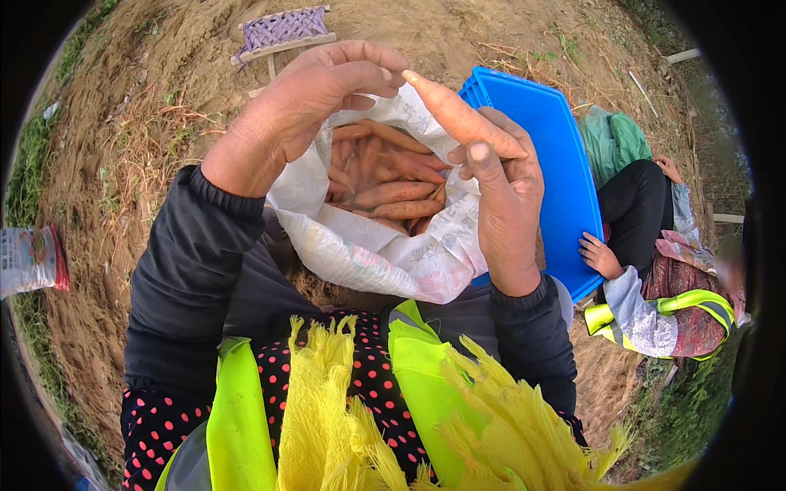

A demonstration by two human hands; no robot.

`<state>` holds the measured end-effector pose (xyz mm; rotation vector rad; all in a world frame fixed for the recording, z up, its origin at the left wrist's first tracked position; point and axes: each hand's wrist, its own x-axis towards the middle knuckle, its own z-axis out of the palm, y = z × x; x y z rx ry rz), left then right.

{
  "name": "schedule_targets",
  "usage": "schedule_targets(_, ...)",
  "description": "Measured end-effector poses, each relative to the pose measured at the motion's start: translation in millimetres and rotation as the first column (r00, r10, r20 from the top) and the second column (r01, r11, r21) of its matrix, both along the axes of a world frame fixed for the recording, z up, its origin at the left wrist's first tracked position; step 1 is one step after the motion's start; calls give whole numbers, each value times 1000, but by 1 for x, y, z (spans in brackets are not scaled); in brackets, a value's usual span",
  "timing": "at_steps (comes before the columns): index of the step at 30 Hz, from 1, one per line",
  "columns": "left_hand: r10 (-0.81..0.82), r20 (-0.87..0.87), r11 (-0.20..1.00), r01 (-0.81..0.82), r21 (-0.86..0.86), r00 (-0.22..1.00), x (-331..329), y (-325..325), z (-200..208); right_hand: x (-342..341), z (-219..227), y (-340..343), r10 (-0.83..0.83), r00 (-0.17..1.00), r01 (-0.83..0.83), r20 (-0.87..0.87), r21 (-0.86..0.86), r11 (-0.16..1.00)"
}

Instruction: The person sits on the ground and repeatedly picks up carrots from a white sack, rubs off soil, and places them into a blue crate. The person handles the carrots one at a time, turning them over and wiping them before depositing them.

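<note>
A long, tapered orange carrot is held tilted above a white woven sack. My right hand grips its thick end, with the thumb in front. At the thin tip, my left hand is closed in a pinch, its thumb and fingertips meeting at the carrot's point. Below both hands the white sack stands with its mouth rolled open between my knees. Several orange carrots lie in it, dusty and piled on one another.
A blue plastic crate stands right of the sack. Beside it sits another person with a hand on its rim. Behind lies green cloth or sacking. A low stool with a purple woven seat stands ahead; a printed bag lies left.
</note>
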<state>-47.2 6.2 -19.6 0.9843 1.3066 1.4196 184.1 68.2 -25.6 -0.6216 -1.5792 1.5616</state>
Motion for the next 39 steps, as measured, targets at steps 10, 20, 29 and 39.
schedule_targets(10, -154, -100, 988, 153, -14, 983, 2, -1, 1, 3, -6, 4, 13, 1000, -13, 8, -40, 999)
schedule_targets(20, 57, -678, 928, 211, 306, 733, 15, -2, 6, 7, -14, 9, 56, 998, -52, 29, -119, 992)
schedule_targets(29, 108, -745, 931, 195, 307, 659, 23, -2, 5, 2, -7, 6, 86, 996, -90, -26, -219, 972)
schedule_targets(39, 3, -660, 935, 232, 268, 752, 20, -1, 3, 3, -8, 6, 69, 998, -69, -5, -100, 993)
